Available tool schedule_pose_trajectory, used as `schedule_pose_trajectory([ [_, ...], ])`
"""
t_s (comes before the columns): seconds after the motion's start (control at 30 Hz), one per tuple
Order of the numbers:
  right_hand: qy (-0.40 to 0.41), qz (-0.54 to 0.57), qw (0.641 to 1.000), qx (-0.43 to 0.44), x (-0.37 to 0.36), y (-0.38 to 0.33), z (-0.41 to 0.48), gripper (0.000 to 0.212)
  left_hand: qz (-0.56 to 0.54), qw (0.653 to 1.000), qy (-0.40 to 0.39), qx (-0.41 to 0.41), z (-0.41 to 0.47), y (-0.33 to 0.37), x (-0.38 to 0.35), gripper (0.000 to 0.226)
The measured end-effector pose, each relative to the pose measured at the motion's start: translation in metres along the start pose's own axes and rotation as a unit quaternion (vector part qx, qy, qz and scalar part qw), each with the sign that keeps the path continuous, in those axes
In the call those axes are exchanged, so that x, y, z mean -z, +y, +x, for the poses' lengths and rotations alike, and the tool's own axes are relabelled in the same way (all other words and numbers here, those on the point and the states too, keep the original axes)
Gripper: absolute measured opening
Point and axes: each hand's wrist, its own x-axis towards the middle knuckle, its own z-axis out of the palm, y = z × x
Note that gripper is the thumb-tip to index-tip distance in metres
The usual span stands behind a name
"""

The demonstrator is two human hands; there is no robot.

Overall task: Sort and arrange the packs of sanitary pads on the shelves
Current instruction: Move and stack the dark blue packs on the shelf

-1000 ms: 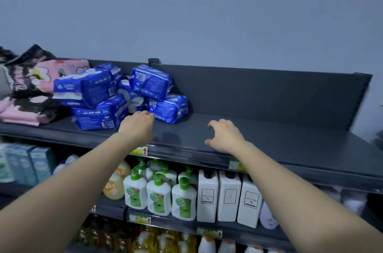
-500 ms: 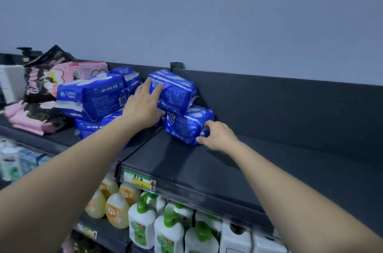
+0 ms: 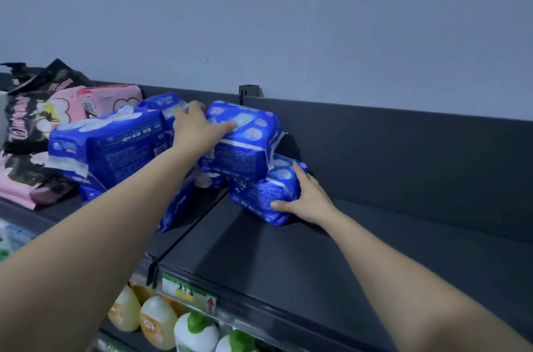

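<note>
My left grip (image 3: 199, 128) clasps the top pack (image 3: 245, 144); my right grip (image 3: 310, 198) clasps the lower pack (image 3: 259, 193) beneath it, both on the dark grey shelf (image 3: 288, 259) below a pale wall (image 3: 288, 20).

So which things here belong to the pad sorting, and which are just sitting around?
Job: upper blue pack, held by left hand; lower blue pack, gripped by right hand; blue pile; pink and black packs.
Bystanders: bottles below; shelf label.
</note>
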Motion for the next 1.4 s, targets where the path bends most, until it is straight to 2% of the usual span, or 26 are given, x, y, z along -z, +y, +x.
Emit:
schedule_pose_trajectory([
  [0.07,0.062,-0.055,0.996,0.025,-0.002,0.001,0.002,0.09,-0.086,0.99,-0.076,0.085,0.006,-0.009,0.003,0.101],
  [0.13,0.105,-0.035,0.994,0.023,-0.005,0.001,0.002,0.071,-0.181,0.965,-0.142,0.126,0.01,-0.018,0.008,0.098],
  [0.23,0.167,0.026,0.985,0.018,-0.004,0.007,0.003,0.041,-0.262,0.931,-0.22,0.128,0.005,-0.031,0.014,0.088],
  [0.33,0.236,0.034,0.971,0.006,0.007,0.01,0.001,0.016,-0.284,0.906,-0.3,0.086,-0.006,-0.045,0.016,0.081],
  [0.4,0.285,0.052,0.957,-0.029,0.019,0.009,-0.003,0.021,-0.267,0.899,-0.345,0.047,-0.016,-0.052,0.019,0.076],
  [0.47,0.325,0.072,0.939,-0.087,0.033,0.011,-0.005,0.031,-0.256,0.887,-0.382,0.026,-0.021,-0.059,0.019,0.085],
  [0.53,0.347,0.175,0.91,-0.142,0.046,0.012,-0.005,0.031,-0.238,0.877,-0.417,0.013,-0.027,-0.063,0.017,0.093],
  [0.57,0.354,0.27,0.881,-0.163,0.052,0.011,-0.006,0.029,-0.232,0.867,-0.44,0.016,-0.03,-0.064,0.016,0.097],
  [0.63,0.326,0.403,0.828,-0.217,0.063,0.009,-0.016,0.027,-0.224,0.848,-0.48,0.031,-0.035,-0.066,0.014,0.103],
  [0.73,0.238,0.437,0.822,-0.275,0.067,0.016,-0.033,0.026,-0.195,0.843,-0.501,0.031,-0.038,-0.067,0.018,0.095],
  [0.8,0.225,0.393,0.843,-0.291,0.063,0.023,-0.038,0.008,-0.175,0.845,-0.504,0.033,-0.04,-0.066,0.022,0.092],
  [0.87,0.289,0.3,0.877,-0.241,0.059,0.028,-0.037,0.025,-0.178,0.844,-0.504,0.038,-0.043,-0.067,0.024,0.098],
  [0.9,0.332,0.265,0.883,-0.2,0.059,0.026,-0.036,0.031,-0.188,0.846,-0.498,0.04,-0.044,-0.067,0.022,0.099],
  [0.97,0.36,0.211,0.903,-0.103,0.06,0.007,-0.039,0.04,-0.224,0.849,-0.477,0.048,-0.047,-0.066,0.018,0.098],
  [1.0,0.343,0.168,0.923,-0.05,0.061,-0.004,-0.039,0.044,-0.246,0.846,-0.47,0.052,-0.049,-0.065,0.016,0.096],
  [1.07,0.264,-0.012,0.964,0.006,0.06,-0.017,-0.034,0.049,-0.279,0.838,-0.465,0.059,-0.053,-0.061,0.014,0.095],
  [1.13,0.205,-0.225,0.953,-0.002,0.055,-0.028,-0.029,0.059,-0.287,0.838,-0.461,0.06,-0.055,-0.061,0.012,0.1],
  [1.2,0.185,-0.367,0.911,-0.033,0.052,-0.032,-0.025,0.068,-0.299,0.84,-0.447,0.065,-0.054,-0.064,0.012,0.103],
  [1.27,0.16,-0.426,0.888,-0.071,0.06,-0.033,-0.023,0.069,-0.311,0.835,-0.449,0.063,-0.053,-0.066,0.014,0.104],
  [1.33,0.122,-0.444,0.88,-0.115,0.07,-0.033,-0.022,0.059,-0.315,0.832,-0.453,0.054,-0.053,-0.068,0.017,0.1],
  [1.4,0.103,-0.413,0.895,-0.134,0.073,-0.029,-0.022,0.05,-0.316,0.835,-0.448,0.054,-0.054,-0.069,0.018,0.097],
])
